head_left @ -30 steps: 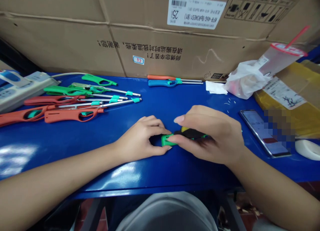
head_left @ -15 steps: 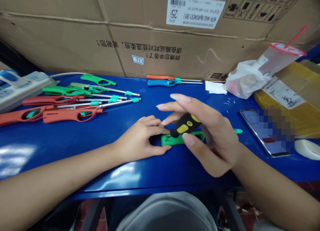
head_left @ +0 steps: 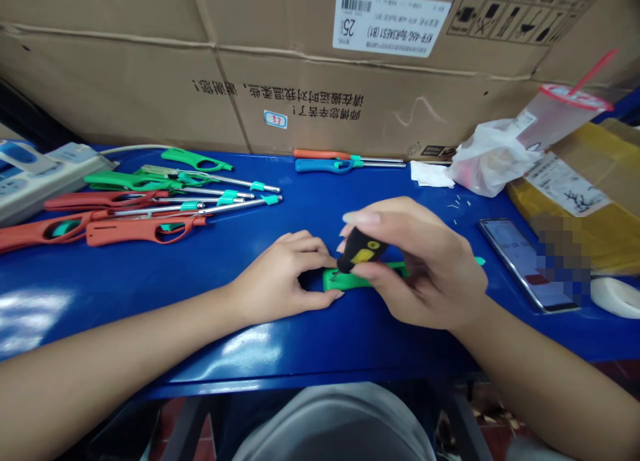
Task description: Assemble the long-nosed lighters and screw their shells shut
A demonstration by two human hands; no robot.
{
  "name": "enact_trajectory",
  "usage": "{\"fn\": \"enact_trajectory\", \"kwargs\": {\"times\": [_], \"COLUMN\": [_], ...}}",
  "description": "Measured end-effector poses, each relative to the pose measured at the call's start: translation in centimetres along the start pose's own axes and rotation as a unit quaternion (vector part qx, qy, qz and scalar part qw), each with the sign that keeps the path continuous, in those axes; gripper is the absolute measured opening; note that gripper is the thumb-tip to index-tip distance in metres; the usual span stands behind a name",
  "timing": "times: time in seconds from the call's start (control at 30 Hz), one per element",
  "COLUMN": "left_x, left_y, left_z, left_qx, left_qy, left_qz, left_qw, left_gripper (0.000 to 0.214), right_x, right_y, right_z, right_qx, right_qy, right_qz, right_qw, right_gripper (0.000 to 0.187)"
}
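A green long-nosed lighter point(head_left: 350, 278) lies flat on the blue table point(head_left: 150, 281) in front of me. My left hand point(head_left: 283, 274) is curled round its handle end and pins it down. My right hand point(head_left: 420, 261) is closed on a short black-and-yellow screwdriver point(head_left: 361, 249), whose tip points down-left onto the green handle. The lighter's teal nozzle tip point(head_left: 479, 261) shows past my right hand; the metal tube between is hidden.
Several red and green lighters point(head_left: 145, 204) lie at the left, two more lighters point(head_left: 345, 161) by the cardboard boxes point(head_left: 300, 68) at the back. A phone point(head_left: 530, 264), plastic bag point(head_left: 487, 158), lidded cup point(head_left: 565, 111) and tape roll point(head_left: 615, 298) are on the right. A power strip point(head_left: 45, 174) sits far left.
My right hand lifted the screwdriver off the lighter and tilted it up, then closed round it again and set the tip onto the green handle. The left hand has stayed put.
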State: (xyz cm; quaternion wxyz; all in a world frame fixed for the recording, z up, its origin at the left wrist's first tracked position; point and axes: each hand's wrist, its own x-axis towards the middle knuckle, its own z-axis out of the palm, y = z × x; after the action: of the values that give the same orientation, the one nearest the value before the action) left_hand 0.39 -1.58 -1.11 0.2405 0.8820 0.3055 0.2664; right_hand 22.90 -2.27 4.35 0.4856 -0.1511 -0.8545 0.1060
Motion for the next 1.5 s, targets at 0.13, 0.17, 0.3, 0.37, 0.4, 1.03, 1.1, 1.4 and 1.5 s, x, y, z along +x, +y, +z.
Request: {"fn": "enact_trajectory", "kwargs": {"times": [0.13,0.17,0.3,0.37,0.4,1.03,1.1,1.4,1.5], "left_x": [0.0,0.0,0.0,0.0,0.0,0.1,0.1,0.1,0.1], "left_y": [0.1,0.1,0.0,0.0,0.0,0.0,0.0,0.2,0.1], "left_z": [-0.1,-0.1,0.1,0.1,0.1,0.1,0.1,0.1,0.1], "left_qx": [-0.006,-0.004,-0.002,-0.001,0.000,0.021,0.020,0.021,0.009], "left_qy": [-0.011,-0.005,0.011,0.007,0.005,0.016,0.017,0.020,0.020], "left_qz": [-0.011,-0.007,0.006,0.005,0.006,0.013,0.016,0.013,0.017], "left_qw": [1.000,1.000,1.000,1.000,1.000,1.000,1.000,1.000,1.000], "left_gripper": [0.024,0.023,0.018,0.018,0.018,0.021,0.021,0.020,0.021], "right_x": [0.3,0.3,0.3,0.3,0.3,-0.5,-0.8,0.5,0.3], "right_y": [-0.2,-0.3,-0.3,-0.1,0.0,0.7,1.0,0.3,0.1], "right_z": [-0.2,-0.2,-0.1,-0.1,-0.2,0.0,0.5,-0.2,-0.2], "right_qx": [-0.073,-0.053,0.002,-0.033,-0.053,0.078,0.102,0.052,0.094], "right_qy": [-0.010,-0.018,-0.032,-0.010,0.001,-0.041,-0.017,-0.004,0.002], "right_qz": [-0.029,-0.022,-0.005,-0.010,-0.011,0.080,0.077,0.008,0.046], "right_qw": [0.997,0.998,0.999,0.999,0.999,0.993,0.992,0.999,0.995], "right_gripper": [0.049,0.047,0.051,0.042,0.040,0.055,0.057,0.042,0.044]}}
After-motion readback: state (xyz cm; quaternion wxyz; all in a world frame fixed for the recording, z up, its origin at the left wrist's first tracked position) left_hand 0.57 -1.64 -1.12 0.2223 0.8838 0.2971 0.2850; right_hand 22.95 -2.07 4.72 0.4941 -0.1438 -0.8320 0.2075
